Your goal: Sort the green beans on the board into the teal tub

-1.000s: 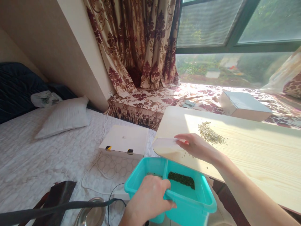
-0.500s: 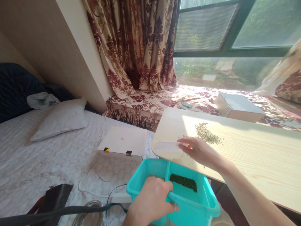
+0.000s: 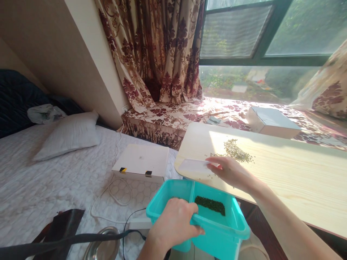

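- Sunlight from the window [image 3: 235, 38] falls across the far side of the room in the head view, with a patterned curtain [image 3: 173, 57] hanging to its left.
- Pale wooden table [image 3: 292, 180] reaches in from the right; on it, right of centre, lies a loose patch of small grains [image 3: 238, 151], with some scattered towards the near edge.
- Right hand [image 3: 229, 169] is over the left part of the table, pinching the right end of a flat white card [image 3: 193, 165] between thumb and fingers.
- Left hand [image 3: 176, 220] is clenched on the near rim of a turquoise tub [image 3: 217, 240], which sits just below the table's near left edge.
- Dark green beans [image 3: 210, 206] lie in the tub's right compartment; the left one is partly hidden by the hand.
- White box [image 3: 143, 160] rests on the bed [image 3: 67, 169] at left, with a metal bowl [image 3: 105, 247] nearer.
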Available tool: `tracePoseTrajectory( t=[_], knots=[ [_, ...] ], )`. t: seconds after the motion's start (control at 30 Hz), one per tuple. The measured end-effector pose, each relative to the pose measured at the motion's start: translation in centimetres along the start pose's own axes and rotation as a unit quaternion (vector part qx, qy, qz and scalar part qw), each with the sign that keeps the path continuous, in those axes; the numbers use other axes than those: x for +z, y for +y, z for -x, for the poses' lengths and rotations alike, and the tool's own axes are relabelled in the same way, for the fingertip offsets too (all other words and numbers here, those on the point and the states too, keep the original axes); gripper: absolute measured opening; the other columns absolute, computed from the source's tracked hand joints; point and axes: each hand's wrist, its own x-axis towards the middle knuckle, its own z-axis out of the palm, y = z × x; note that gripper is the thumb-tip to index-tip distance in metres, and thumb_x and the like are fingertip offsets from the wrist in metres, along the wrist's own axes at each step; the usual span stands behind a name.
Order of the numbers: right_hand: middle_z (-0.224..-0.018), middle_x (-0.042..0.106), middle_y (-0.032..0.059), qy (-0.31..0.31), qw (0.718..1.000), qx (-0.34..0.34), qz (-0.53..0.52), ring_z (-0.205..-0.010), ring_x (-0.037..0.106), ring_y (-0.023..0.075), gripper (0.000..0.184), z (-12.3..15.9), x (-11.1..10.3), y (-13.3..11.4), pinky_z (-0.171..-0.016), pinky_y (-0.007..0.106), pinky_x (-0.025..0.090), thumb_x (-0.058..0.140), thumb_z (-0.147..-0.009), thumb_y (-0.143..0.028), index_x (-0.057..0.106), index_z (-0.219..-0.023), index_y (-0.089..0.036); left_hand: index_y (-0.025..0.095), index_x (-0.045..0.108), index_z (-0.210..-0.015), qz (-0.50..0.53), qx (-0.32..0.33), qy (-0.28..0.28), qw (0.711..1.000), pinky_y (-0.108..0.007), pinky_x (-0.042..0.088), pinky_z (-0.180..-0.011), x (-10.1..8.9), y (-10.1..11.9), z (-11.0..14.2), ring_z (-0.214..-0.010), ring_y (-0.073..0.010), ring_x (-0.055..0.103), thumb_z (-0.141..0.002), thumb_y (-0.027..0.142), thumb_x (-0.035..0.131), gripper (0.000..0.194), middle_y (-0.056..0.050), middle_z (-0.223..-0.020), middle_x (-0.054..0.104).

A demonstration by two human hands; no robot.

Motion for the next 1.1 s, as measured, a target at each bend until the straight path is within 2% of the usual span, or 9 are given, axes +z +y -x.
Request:
tracePoseTrajectory(
  t=[0.13, 0.3, 0.53, 0.7, 0.83, 0.97, 1.03, 1.1],
  knots=[
    [-0.088, 0.078, 0.0048, -0.019, 0.999, 0.024, -0.013, -0.069, 0.069, 0.0186, 0.033, 0.0, 0.4, -0.1, -0.061, 0.028, 0.049, 0.045, -0.09, -0.034, 0.076, -0.099, -0.024, 0.023, 0.068, -0.083, -0.003, 0.009, 0.006, 1.0, -0.031, 0.043, -0.07, -0.1, -0.3, 0.0, -0.087, -0.0272, 0.066, -0.078, 0.051, 0.072, 0.029, -0.004, -0.084, 0.071],
    [-0.085, 0.078, 0.0029, -0.036, 0.999, 0.023, -0.027, -0.069, 0.069, 0.0178, 0.032, 0.6, 0.4, -0.2, -0.063, 0.027, 0.049, 0.047, -0.089, -0.035, 0.076, -0.097, -0.025, 0.023, 0.067, -0.081, 0.006, 0.009, 0.007, 1.0, -0.03, 0.043, -0.069, 0.0, -0.5, -0.1, -0.085, -0.0269, 0.066, -0.077, 0.049, 0.073, 0.027, -0.004, -0.084, 0.072],
    [-0.092, 0.078, 0.0064, -0.015, 0.999, 0.023, -0.018, -0.072, 0.068, 0.0197, 0.035, 1.0, 0.8, 0.4, -0.066, 0.031, 0.05, 0.045, -0.09, -0.036, 0.076, -0.099, -0.023, 0.023, 0.069, -0.088, 0.001, 0.014, 0.005, 1.0, -0.032, 0.044, -0.074, 0.1, -0.3, -0.3, -0.089, -0.0285, 0.065, -0.078, 0.052, 0.073, 0.031, -0.005, -0.088, 0.072],
    [-0.081, 0.077, 0.0023, -0.017, 0.999, 0.028, -0.025, -0.064, 0.067, 0.0174, 0.033, 3.4, 0.5, 1.5, -0.059, 0.029, 0.05, 0.046, -0.09, -0.038, 0.076, -0.095, -0.026, 0.023, 0.07, -0.089, -0.005, 0.025, -0.001, 1.0, -0.032, 0.044, -0.074, -0.1, 0.0, -0.4, -0.09, -0.0292, 0.065, -0.078, 0.054, 0.073, 0.033, -0.006, -0.087, 0.072],
    [-0.079, 0.077, 0.0035, 0.06, 0.996, 0.065, -0.005, -0.059, 0.066, 0.0179, 0.036, 5.7, -1.3, 2.4, -0.057, 0.029, 0.05, 0.045, -0.09, -0.043, 0.074, -0.101, -0.025, 0.023, 0.07, -0.087, -0.022, 0.044, -0.012, 0.999, -0.032, 0.044, -0.073, -0.2, 0.6, -0.8, -0.089, -0.0292, 0.065, -0.078, 0.056, 0.073, 0.034, -0.006, -0.087, 0.072],
    [-0.065, 0.073, 0.0035, 0.105, 0.984, 0.116, 0.085, -0.051, 0.063, 0.0201, 0.028, 8.5, -2.9, 3.3, -0.051, 0.031, 0.046, 0.048, -0.084, -0.04, 0.074, -0.085, -0.028, 0.023, 0.068, -0.084, -0.028, 0.068, -0.024, 0.997, -0.032, 0.044, -0.072, 0.3, 1.3, -1.2, -0.086, -0.0288, 0.066, -0.079, 0.058, 0.074, 0.035, -0.004, -0.086, 0.072],
    [-0.069, 0.075, 0.0046, 0.123, 0.973, 0.154, 0.117, -0.05, 0.064, 0.0218, 0.025, 10.3, -3.3, 4.0, -0.048, 0.032, 0.045, 0.05, -0.079, -0.039, 0.073, -0.08, -0.028, 0.024, 0.067, -0.083, -0.029, 0.081, -0.03, 0.996, -0.031, 0.043, -0.07, 0.6, 1.6, -1.4, -0.084, -0.0282, 0.066, -0.079, 0.058, 0.074, 0.035, -0.003, -0.084, 0.071],
    [-0.077, 0.077, 0.0049, 0.133, 0.966, 0.183, 0.125, -0.053, 0.066, 0.0233, 0.025, 12.0, -3.2, 4.6, -0.048, 0.033, 0.047, 0.053, -0.077, -0.04, 0.074, -0.084, -0.029, 0.024, 0.066, -0.082, -0.032, 0.093, -0.034, 0.995, -0.031, 0.042, -0.068, 0.8, 1.8, -1.5, -0.082, -0.0274, 0.065, -0.079, 0.059, 0.074, 0.036, -0.003, -0.082, 0.07]
  ],
)
